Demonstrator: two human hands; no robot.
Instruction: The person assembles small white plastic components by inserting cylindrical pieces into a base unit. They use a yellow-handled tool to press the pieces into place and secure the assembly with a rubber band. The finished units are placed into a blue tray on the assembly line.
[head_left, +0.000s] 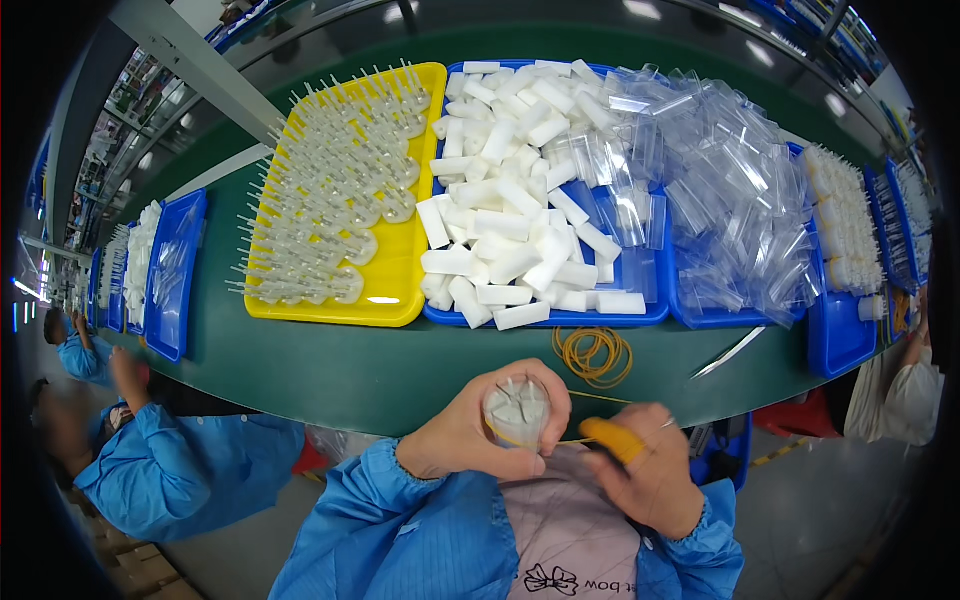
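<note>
My left hand [475, 425] is wrapped round a round bundle of clear and whitish pieces [517, 410], seen end-on. Their exact kind is hard to make out. A thin yellow-brown rubber band [598, 398] runs from the bundle across to my right hand [645, 465], which is closed on it and pulls it out sideways. An orange-yellow finger cot [614, 440] covers one finger of that hand. Just beyond my hands, a small heap of loose rubber bands [592, 357] lies on the green tabletop [420, 375].
A yellow tray [400, 270] holds rows of clear pieces with thin stems. Blue trays [650, 310] carry white foam blocks [510, 225] and clear plastic sleeves [735, 190]. Tweezers [730, 352] lie at right. A co-worker in blue [190, 460] sits at left.
</note>
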